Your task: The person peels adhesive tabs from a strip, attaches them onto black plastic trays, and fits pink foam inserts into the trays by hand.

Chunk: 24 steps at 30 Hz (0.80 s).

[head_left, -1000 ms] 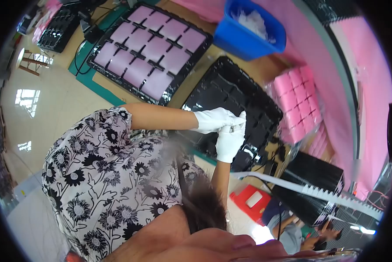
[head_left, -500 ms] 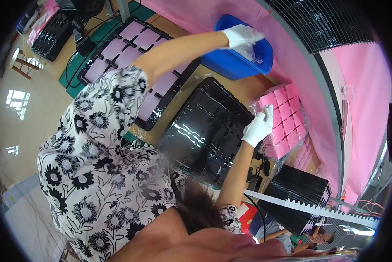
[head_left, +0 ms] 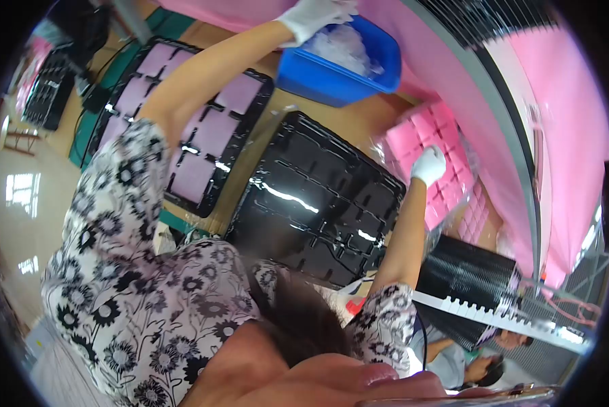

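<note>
Your left hand (head_left: 311, 19) reaches over blue bin (head_left: 331, 87), beside clear plastic (head_left: 341, 49); grip unclear. Right hand (head_left: 430, 165), fingers curled, sits at wrapped pink pads (head_left: 419, 133), perhaps for support; can't tell what's held.

On the desk (head_left: 251, 159), round the central tray (head_left: 304, 180): pad-filled tray (head_left: 232, 144), ten o'clock; bin (head_left: 331, 87), twelve; pad bundle (head_left: 446, 188), two.
</note>
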Motion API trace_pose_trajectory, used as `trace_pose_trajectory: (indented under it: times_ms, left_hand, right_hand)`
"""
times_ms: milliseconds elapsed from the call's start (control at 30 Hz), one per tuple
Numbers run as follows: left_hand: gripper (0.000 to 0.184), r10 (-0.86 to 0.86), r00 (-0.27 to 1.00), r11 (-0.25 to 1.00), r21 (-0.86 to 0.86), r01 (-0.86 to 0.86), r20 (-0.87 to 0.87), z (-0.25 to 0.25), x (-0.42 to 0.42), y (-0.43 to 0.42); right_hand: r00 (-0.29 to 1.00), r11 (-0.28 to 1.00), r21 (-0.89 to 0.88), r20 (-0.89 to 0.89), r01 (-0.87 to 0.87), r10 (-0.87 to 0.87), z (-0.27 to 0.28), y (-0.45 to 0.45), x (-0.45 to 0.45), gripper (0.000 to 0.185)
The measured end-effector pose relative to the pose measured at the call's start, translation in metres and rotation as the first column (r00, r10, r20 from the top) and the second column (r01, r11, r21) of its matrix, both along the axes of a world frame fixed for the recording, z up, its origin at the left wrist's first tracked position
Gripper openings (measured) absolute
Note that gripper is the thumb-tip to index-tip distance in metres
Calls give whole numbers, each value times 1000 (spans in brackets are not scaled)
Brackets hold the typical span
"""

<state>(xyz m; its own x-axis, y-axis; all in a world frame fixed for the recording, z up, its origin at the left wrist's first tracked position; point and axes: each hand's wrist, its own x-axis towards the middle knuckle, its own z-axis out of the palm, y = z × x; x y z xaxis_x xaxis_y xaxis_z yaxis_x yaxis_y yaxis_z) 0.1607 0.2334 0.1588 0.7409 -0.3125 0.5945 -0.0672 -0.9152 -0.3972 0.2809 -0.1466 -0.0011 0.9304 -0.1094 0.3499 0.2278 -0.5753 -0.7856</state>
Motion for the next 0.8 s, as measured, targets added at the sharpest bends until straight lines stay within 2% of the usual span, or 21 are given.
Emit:
trace_pose_trajectory:
  times_ms: [33, 67, 100, 133, 167, 233, 300, 367, 400, 500, 567, 600, 733, 800]
  left_hand:
    - [42, -209, 962, 977, 74, 199, 177, -17, 1, 5]
    - [43, -353, 930, 775, -524, 354, 105, -29, -8, -8]
    - [44, -451, 892, 438, -860, 261, 41, -28, -25, -30]
    - [44, -475, 873, -18, -994, 111, 106, -26, -42, -53]
    - [43, -465, 881, -301, -952, -63, 89, -11, -60, -75]
    - [41, -452, 890, -221, -959, -180, -63, -3, -90, -96]
    - [40, -436, 896, -294, -928, -230, -84, 0, -108, -109]
    - [39, -460, 880, -317, -904, -286, -117, -3, -117, -115]
    - [38, -462, 877, -329, -892, -309, -133, -1, -121, -121]
    - [38, -474, 866, -359, -864, -353, -157, -6, -129, -123]
    - [37, -464, 861, -395, -820, -414, -211, -9, -131, -123]
    - [37, -473, 861, -414, -815, -406, -188, -13, -130, -123]
    - [38, -477, 852, -449, -773, -448, -217, -11, -126, -129]
    - [40, -557, 813, -423, -785, -453, -169, -15, -119, -131]
  right_hand:
    - [998, 995, -100, -64, 8, -14, -7, -6, 14, 27]
    - [997, 995, -101, -71, 28, -35, -5, -7, 19, 27]
    - [993, 981, -196, -116, 3, -26, 3, -1, 20, 32]
    - [987, 957, -287, -159, -33, -14, 11, 6, 22, 37]
    - [988, 960, -280, -152, -23, -21, 18, 12, 26, 37]
    - [988, 865, -501, -144, -29, -51, 23, 23, 35, 44]
    - [981, 861, -507, -180, -33, -68, 29, 29, 48, 47]
    - [941, 846, -530, -315, -64, -126, 46, 37, 49, 47]
    - [943, 851, -522, -308, -55, -128, 46, 36, 55, 47]
    - [922, 806, -575, -372, -141, -104, 29, 35, 76, 46]
    - [917, 763, -615, -391, -198, -77, 7, 30, 94, 32]
    - [930, 674, -692, -366, -258, -19, -30, 22, 123, 28]
    - [935, 610, -738, -353, -287, 12, -35, 13, 120, 24]
    - [957, 282, -931, -165, -230, 237, -30, 4, 120, 20]
